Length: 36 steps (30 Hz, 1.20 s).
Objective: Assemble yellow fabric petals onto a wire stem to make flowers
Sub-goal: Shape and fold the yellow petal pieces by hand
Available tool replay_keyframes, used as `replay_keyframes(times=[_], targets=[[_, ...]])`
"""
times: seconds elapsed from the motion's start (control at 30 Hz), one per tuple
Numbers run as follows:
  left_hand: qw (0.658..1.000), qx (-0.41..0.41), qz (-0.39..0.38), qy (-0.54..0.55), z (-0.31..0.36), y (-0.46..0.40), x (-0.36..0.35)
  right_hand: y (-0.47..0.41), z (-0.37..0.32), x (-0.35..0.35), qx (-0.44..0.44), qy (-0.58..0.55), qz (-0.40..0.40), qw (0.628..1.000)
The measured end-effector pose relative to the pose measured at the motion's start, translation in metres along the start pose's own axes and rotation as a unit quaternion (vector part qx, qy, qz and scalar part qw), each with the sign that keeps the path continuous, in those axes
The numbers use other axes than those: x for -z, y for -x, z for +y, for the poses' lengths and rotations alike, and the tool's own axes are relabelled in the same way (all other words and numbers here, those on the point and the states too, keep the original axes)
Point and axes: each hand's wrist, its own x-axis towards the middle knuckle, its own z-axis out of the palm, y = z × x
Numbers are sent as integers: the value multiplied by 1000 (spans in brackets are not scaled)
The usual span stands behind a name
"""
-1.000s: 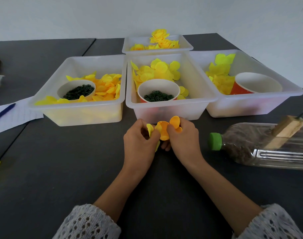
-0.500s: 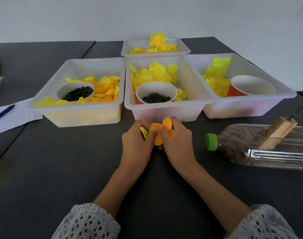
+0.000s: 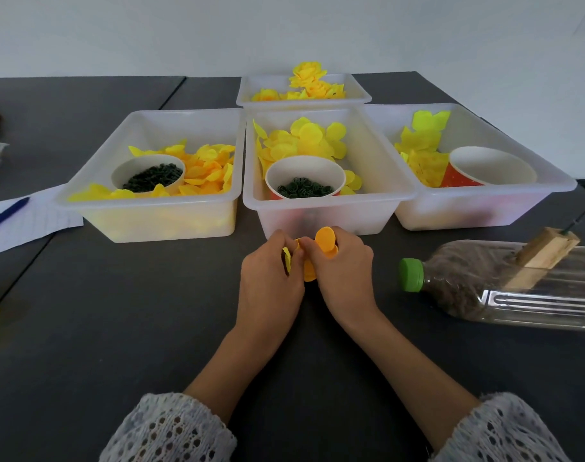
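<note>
Both forearms reach forward over the dark table [image 3: 118, 328], wrists close together. Left hand [image 3: 268, 281] and right hand [image 3: 342, 271]: knuckles up, fingers curled, pinching orange-yellow petals [image 3: 326, 243] between them, just before the middle bin [image 3: 317, 215]. Beyond: loose petals [image 3: 304, 140] inside it.

left hand [image 3: 268, 278] and right hand [image 3: 342, 266] pinching orange petals [image 3: 326, 243], bins [image 3: 327, 208] behind

Four tubs [image 3: 327, 211], three cups [image 3: 305, 168] (two holding rings), one bottle [image 3: 504, 281].
</note>
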Motion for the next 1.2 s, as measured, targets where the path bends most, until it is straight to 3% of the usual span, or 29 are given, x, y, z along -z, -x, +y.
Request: replay_keyframes(times=[0.2, 0.57, 0.73, 0.87, 1.0, 1.2], targets=[[999, -28, -8, -29, -1, 0, -1, 0, 0, -1, -1, -5, 8, 1000], [998, -57, -2, 33, 2, 3, 2, -2, 0, 2, -6, 36, 29, 999], [995, -83, -5, 51, 8, 10, -3, -8, -1, 3, -60, 33, 39, 997], [993, 1, 30, 114, 12, 8, 0, -3, -5, 6, -62, -1, 29, 998], [987, 84, 34, 136, 3, 1, 5, 1, -7, 11, -62, -109, -21, 992], [983, 81, 26, 162, 3, -2, 10, 1, -6, 14, -54, -100, -151, 982]])
